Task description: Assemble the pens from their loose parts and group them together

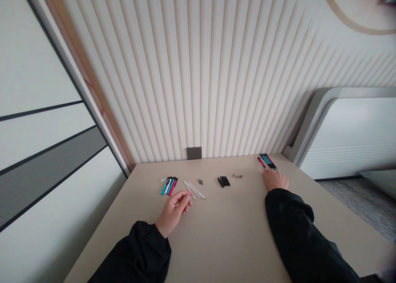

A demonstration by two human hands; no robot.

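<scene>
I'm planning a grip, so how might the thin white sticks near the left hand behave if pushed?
The white sticks look straight and slim, so they are probably stiff and light. Loose on the flat tabletop, they may roll or slide easily. Bunched closely, one could nudge its neighbours.

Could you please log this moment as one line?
left hand: at white rods, contact unclear | right hand: at pink-and-black pen, hold unclear | between hands: black cylinders

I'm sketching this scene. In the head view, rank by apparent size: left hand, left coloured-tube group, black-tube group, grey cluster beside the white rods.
1. Left hand, which is nearest the camera
2. Left coloured-tube group
3. Black-tube group
4. Grey cluster
</scene>
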